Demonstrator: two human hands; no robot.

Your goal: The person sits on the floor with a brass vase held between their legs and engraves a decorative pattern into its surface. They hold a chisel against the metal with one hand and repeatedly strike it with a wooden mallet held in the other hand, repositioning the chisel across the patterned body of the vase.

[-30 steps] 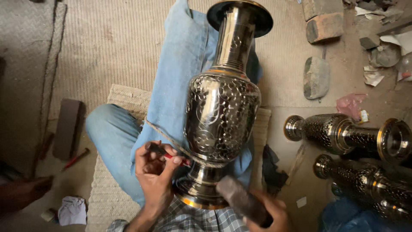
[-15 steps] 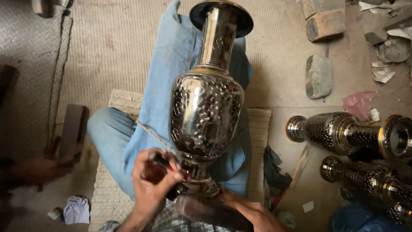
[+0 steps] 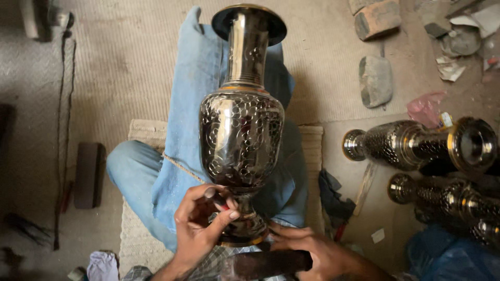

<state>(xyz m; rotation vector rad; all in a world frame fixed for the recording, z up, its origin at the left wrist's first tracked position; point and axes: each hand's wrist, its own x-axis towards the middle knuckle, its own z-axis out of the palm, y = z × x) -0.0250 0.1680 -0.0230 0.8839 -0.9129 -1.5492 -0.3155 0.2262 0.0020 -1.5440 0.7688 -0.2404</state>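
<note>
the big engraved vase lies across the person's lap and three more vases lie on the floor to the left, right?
Not quite. The head view shows the vase on the lap, but the other vases lie on the floor to the right, not the left, and only two can be made out clearly. The left side holds a dark block.

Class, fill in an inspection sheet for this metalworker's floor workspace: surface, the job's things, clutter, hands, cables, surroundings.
Surface: woven mat on a dusty floor.
Job's things: engraved metal vase lying across the lap; dark block.
Clutter: stones, paper scraps, pink bag.
Hands: left hand pinches a small tool at the vase's foot; right hand grips the dark block.
Cables: a cord along the floor at left.
Surroundings: two more vases lying at right.
</note>
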